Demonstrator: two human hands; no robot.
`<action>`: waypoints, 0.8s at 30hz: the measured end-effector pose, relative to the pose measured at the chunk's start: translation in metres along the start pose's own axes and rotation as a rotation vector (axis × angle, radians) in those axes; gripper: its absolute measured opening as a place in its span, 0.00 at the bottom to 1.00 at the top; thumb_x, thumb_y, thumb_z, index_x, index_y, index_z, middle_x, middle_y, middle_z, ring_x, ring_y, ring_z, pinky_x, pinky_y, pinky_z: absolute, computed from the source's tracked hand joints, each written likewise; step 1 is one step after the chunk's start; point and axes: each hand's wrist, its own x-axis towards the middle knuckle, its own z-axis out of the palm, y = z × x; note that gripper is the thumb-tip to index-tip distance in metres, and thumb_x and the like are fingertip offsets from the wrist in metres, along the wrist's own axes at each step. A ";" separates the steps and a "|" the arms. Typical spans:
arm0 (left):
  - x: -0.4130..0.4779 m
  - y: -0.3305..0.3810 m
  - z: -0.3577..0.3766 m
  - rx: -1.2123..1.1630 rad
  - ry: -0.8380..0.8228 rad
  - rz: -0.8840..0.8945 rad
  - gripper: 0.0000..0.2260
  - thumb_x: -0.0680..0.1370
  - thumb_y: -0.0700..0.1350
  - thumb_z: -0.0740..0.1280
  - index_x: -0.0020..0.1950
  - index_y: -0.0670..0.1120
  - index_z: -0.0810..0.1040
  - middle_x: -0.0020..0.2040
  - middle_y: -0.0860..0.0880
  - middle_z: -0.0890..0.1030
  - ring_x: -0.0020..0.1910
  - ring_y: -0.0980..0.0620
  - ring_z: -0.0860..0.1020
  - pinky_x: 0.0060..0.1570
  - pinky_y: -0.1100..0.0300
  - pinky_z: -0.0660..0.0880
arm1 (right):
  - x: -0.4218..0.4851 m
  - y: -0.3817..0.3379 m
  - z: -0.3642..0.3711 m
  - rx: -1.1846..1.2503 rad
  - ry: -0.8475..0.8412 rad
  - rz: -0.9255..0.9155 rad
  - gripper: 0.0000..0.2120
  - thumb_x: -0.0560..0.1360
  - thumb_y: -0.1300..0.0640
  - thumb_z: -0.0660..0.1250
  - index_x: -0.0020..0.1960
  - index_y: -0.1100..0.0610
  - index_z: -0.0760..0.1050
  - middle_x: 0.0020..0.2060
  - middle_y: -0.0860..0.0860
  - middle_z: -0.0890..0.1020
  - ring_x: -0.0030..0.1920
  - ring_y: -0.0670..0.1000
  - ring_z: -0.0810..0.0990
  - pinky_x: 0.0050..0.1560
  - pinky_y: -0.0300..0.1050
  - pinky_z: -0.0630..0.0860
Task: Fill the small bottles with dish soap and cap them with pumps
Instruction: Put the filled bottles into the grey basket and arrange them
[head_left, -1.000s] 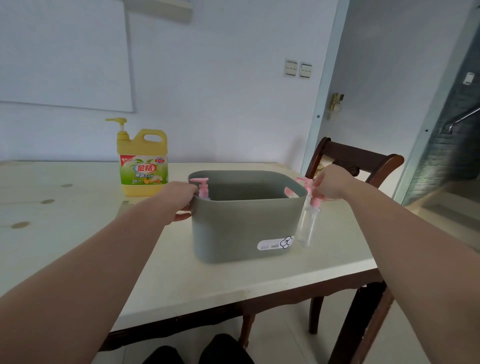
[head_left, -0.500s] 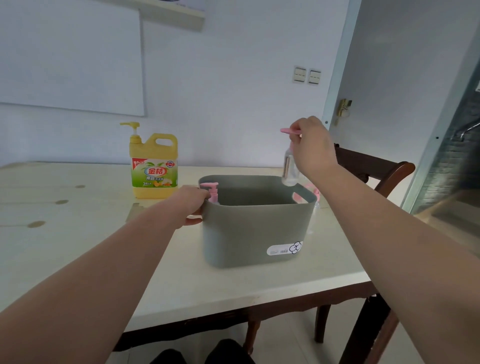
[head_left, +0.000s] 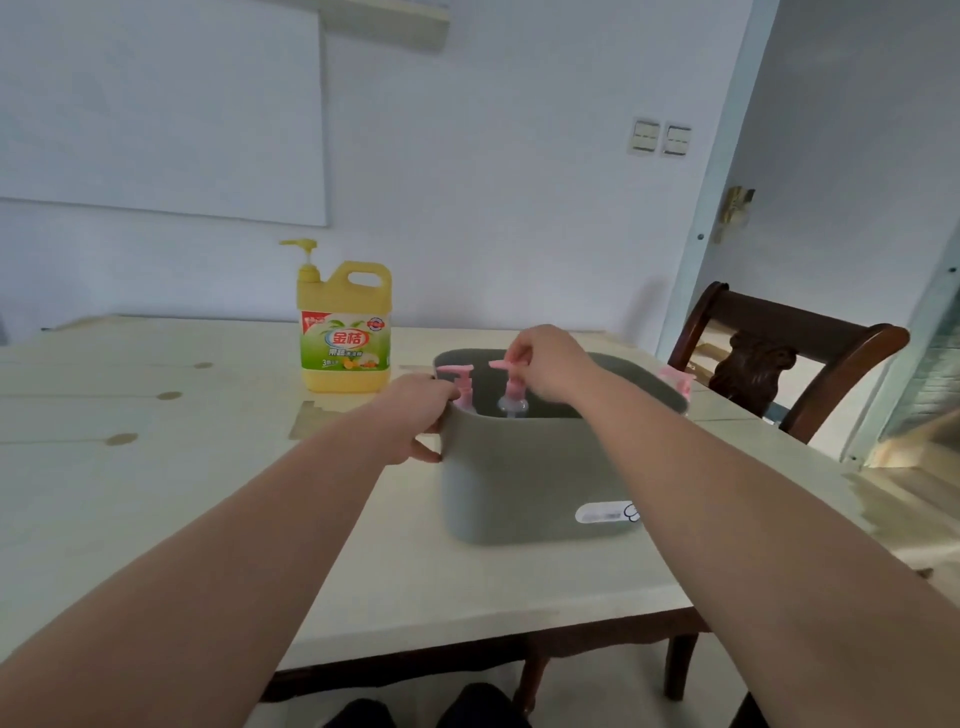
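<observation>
A grey plastic bin (head_left: 524, 483) stands on the cream table (head_left: 156, 467). My left hand (head_left: 415, 415) grips the bin's left rim. My right hand (head_left: 550, 364) pinches the pink pump of a small clear bottle (head_left: 513, 401) and holds it inside the bin. A second small bottle with a pink pump (head_left: 460, 382) stands in the bin at its left side. Another pink pump (head_left: 675, 376) shows just past the bin's right rim. The yellow dish soap jug (head_left: 345, 327) with its pump stands behind the bin to the left.
A dark wooden chair (head_left: 789, 358) stands at the table's right end by a doorway. The table's front edge runs just below the bin. A damp-looking patch lies on the table between the jug and the bin.
My right hand picked up the small bottle from the table right of the bin, carried it over the rim and lowered it into the bin. My left hand stayed on the rim.
</observation>
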 end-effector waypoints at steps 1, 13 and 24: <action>0.000 0.000 0.000 -0.005 -0.013 -0.007 0.06 0.79 0.41 0.61 0.42 0.48 0.72 0.42 0.47 0.75 0.45 0.47 0.77 0.52 0.44 0.79 | 0.004 0.001 0.003 -0.027 -0.019 -0.009 0.07 0.77 0.63 0.65 0.49 0.65 0.81 0.39 0.48 0.84 0.33 0.37 0.73 0.32 0.30 0.66; 0.023 -0.011 0.026 -0.158 0.284 0.049 0.13 0.78 0.41 0.55 0.59 0.40 0.74 0.38 0.47 0.71 0.43 0.45 0.72 0.50 0.47 0.74 | 0.017 0.009 -0.001 -0.102 -0.092 -0.056 0.06 0.76 0.57 0.69 0.50 0.59 0.81 0.46 0.53 0.84 0.46 0.53 0.80 0.53 0.46 0.76; 0.047 -0.007 0.035 -0.174 0.395 0.018 0.12 0.75 0.40 0.56 0.54 0.39 0.75 0.37 0.47 0.71 0.42 0.45 0.70 0.48 0.48 0.73 | 0.004 0.100 -0.074 0.064 0.397 0.264 0.22 0.73 0.73 0.55 0.58 0.56 0.78 0.57 0.53 0.79 0.55 0.54 0.77 0.51 0.42 0.72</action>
